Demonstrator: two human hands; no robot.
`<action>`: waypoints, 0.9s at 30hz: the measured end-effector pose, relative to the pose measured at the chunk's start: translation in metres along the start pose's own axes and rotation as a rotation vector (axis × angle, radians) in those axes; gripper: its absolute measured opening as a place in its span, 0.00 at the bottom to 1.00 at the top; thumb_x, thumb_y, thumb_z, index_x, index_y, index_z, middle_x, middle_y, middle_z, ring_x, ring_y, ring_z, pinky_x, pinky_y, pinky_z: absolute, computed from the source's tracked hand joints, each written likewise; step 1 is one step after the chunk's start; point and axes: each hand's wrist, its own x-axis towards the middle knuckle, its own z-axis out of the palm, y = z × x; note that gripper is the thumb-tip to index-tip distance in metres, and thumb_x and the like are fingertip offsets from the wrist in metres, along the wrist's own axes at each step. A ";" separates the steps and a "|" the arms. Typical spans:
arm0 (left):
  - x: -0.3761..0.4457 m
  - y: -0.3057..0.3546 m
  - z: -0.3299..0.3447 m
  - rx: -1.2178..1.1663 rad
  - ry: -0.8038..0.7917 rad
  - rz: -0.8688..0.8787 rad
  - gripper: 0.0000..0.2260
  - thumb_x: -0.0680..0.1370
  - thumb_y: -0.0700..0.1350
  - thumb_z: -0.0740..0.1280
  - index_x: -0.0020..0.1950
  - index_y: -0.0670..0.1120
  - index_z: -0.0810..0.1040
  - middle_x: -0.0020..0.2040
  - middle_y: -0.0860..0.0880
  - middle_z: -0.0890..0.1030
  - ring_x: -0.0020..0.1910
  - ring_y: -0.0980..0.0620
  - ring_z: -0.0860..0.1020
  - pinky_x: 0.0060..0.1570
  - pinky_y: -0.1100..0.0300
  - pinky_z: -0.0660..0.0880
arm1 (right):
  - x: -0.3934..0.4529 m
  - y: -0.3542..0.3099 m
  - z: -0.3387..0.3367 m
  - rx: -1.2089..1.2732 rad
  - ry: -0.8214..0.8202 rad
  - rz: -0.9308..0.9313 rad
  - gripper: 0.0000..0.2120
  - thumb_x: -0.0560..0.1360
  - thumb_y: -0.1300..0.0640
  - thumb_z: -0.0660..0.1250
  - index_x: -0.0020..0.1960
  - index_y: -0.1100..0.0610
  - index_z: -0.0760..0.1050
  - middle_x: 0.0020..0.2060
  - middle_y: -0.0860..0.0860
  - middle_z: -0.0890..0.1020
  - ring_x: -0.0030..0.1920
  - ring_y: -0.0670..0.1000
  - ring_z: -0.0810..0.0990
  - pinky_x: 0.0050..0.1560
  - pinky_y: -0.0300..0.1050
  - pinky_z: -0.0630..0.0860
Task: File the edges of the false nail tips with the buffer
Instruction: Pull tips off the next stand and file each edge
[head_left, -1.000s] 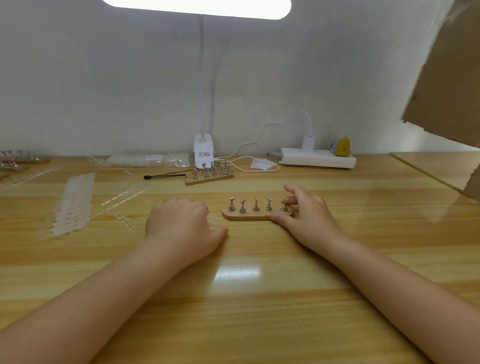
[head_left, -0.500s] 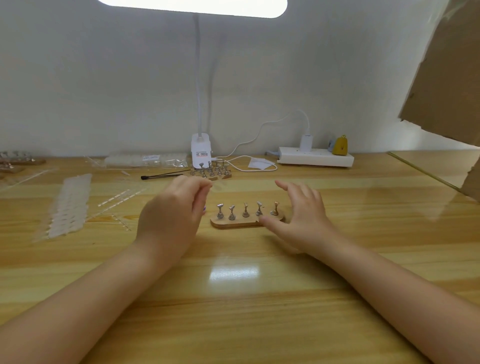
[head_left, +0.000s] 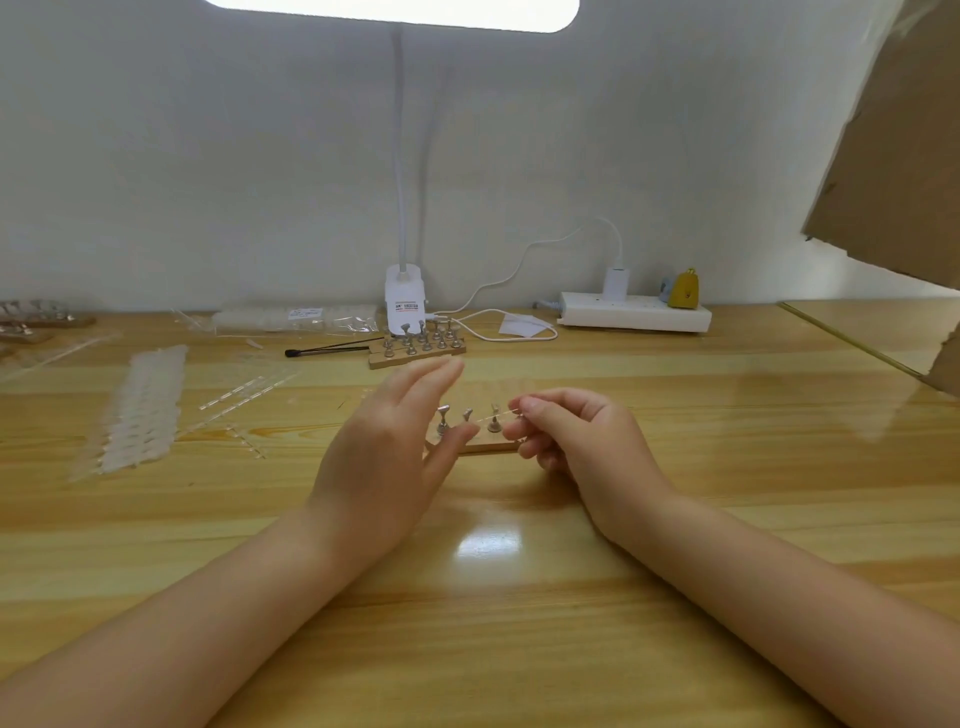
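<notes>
We see the left hand (head_left: 384, 447) hovering with straight, loosely spread fingers just in front of the wooden stand (head_left: 488, 446), its thumb tip near the pegs (head_left: 442, 418). The right hand (head_left: 576, 441) has curled fingers, thumb and forefinger pinching a thin clear strip (head_left: 501, 413) that runs across above the pegs; whether it carries nail tips we cannot tell. A second stand (head_left: 415, 356) sits further back by the lamp base (head_left: 404, 306), and rows of clear tips (head_left: 140, 410) lie to the left on the table (head_left: 675, 441).
</notes>
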 end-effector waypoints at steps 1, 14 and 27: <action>-0.001 -0.001 0.001 -0.001 -0.033 -0.058 0.23 0.74 0.45 0.72 0.67 0.40 0.74 0.62 0.43 0.78 0.56 0.44 0.79 0.51 0.45 0.79 | 0.000 0.000 0.000 0.018 0.003 0.009 0.05 0.76 0.60 0.67 0.47 0.60 0.81 0.37 0.55 0.85 0.32 0.46 0.78 0.32 0.36 0.71; -0.002 0.002 -0.002 -0.071 0.054 -0.157 0.08 0.69 0.46 0.77 0.44 0.48 0.81 0.42 0.55 0.82 0.42 0.51 0.80 0.46 0.44 0.77 | 0.001 0.000 0.003 0.002 -0.007 0.046 0.06 0.75 0.60 0.68 0.43 0.62 0.81 0.32 0.54 0.84 0.30 0.46 0.78 0.30 0.35 0.71; 0.006 -0.012 -0.005 -0.709 0.129 -0.587 0.09 0.69 0.49 0.74 0.43 0.46 0.80 0.41 0.49 0.85 0.43 0.49 0.83 0.50 0.50 0.80 | 0.005 -0.003 -0.002 -0.036 0.097 0.037 0.06 0.74 0.62 0.66 0.39 0.62 0.78 0.26 0.50 0.78 0.27 0.44 0.72 0.30 0.36 0.69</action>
